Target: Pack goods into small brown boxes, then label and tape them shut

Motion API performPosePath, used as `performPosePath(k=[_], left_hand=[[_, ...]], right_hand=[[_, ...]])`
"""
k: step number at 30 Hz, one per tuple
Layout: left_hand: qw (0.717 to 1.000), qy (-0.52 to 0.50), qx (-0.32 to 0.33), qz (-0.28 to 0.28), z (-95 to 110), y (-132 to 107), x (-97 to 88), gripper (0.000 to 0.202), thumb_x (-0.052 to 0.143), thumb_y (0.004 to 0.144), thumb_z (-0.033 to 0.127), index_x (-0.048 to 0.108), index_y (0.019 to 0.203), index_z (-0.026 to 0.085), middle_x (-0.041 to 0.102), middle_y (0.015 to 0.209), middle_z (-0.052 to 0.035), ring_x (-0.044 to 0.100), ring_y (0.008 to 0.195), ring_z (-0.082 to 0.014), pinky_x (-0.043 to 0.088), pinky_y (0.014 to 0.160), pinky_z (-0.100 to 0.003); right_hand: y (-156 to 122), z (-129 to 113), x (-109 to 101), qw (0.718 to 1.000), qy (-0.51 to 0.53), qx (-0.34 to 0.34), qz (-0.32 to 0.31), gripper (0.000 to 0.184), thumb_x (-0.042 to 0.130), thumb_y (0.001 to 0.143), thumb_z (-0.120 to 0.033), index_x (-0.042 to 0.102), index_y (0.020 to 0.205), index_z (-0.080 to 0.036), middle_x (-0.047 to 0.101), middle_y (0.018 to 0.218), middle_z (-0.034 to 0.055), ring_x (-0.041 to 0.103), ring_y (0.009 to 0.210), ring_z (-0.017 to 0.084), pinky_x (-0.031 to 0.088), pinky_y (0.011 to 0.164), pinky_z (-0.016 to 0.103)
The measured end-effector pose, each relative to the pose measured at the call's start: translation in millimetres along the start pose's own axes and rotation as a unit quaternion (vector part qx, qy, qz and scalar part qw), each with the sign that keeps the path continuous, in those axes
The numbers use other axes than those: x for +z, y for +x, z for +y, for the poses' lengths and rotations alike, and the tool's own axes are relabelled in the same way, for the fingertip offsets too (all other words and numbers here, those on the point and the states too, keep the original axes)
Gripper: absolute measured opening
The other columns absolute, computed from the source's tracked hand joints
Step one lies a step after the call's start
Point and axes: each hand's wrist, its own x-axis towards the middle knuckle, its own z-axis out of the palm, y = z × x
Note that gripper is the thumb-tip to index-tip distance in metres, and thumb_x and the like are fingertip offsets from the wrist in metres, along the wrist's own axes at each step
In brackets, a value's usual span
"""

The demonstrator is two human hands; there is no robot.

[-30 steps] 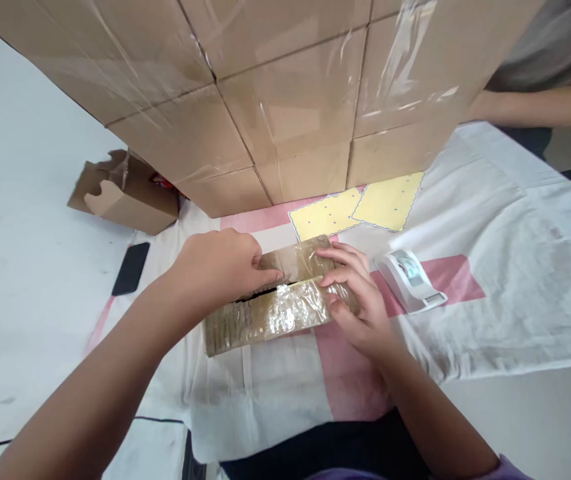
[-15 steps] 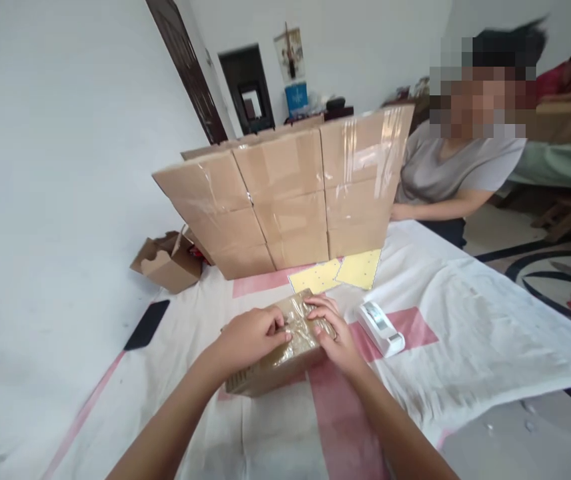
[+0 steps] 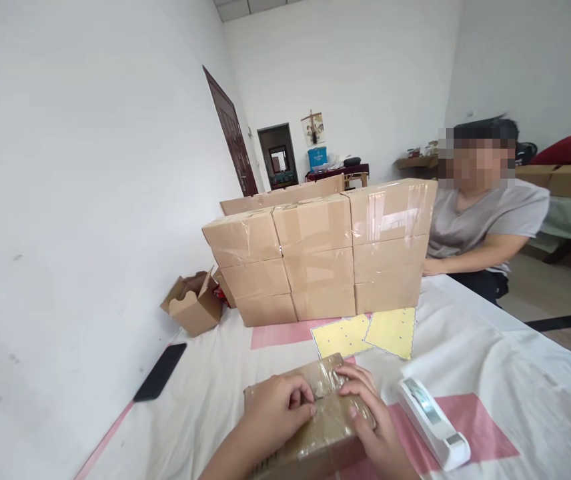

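A small cardboard box (image 3: pixel 310 433) wrapped in clear tape lies on the cloth at the bottom centre. My left hand (image 3: pixel 278 413) rests on its top with fingers curled and pressed onto the taped seam. My right hand (image 3: pixel 370 420) grips the box's right end, fingers bent over the top. Both hands hold the box down. A white tape dispenser (image 3: pixel 433 423) lies just right of my right hand.
A stack of sealed cardboard boxes (image 3: pixel 320 257) stands behind. Two yellow sheets (image 3: pixel 365 333) lie before it. An open small carton (image 3: pixel 193 307) and a black phone (image 3: pixel 160 372) lie at left. Another person in a grey shirt (image 3: pixel 485 223) sits at right.
The camera has tilted up, so the room and the other person came into view. Both hands stay on the taped box, now low in the frame.
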Motion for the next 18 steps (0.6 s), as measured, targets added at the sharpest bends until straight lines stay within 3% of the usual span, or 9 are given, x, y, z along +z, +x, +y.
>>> performPosePath(k=[5,11,18], left_hand=[[1.0,-0.004,0.002,0.002,-5,2,4.8,0.01,0.063,0.08,0.03,0.071,0.083,0.024,0.063,0.067,0.0064,0.057,0.069,-0.0138,0.033,0.067,-0.025],[1.0,-0.003,0.004,0.027,-13,0,17.6,0.017,0.063,0.082,0.032,0.069,0.095,0.023,0.056,0.065,0.0066,0.055,0.067,-0.0149,0.035,0.067,-0.026],[0.999,0.035,0.015,0.037,-14,2,23.8,0.017,0.053,0.088,0.032,0.068,0.088,0.023,0.063,0.069,0.0032,0.058,0.07,-0.017,0.036,0.068,-0.027]], right_hand=[[-2,-6,-2,1.0,-0.002,0.015,-0.008,0.013,0.051,0.099,-0.032,0.063,0.104,-0.029,0.061,0.138,0.0059,0.045,0.139,0.027,0.04,0.115,0.046],[-3,-9,-2,1.0,-0.002,0.024,-0.017,0.013,0.051,0.098,-0.03,0.063,0.102,-0.028,0.06,0.137,0.0063,0.045,0.139,0.027,0.04,0.116,0.046],[-3,-5,0,1.0,0.007,0.016,0.002,0.012,0.053,0.095,-0.028,0.064,0.101,-0.027,0.062,0.135,0.0079,0.049,0.136,0.028,0.043,0.113,0.047]])
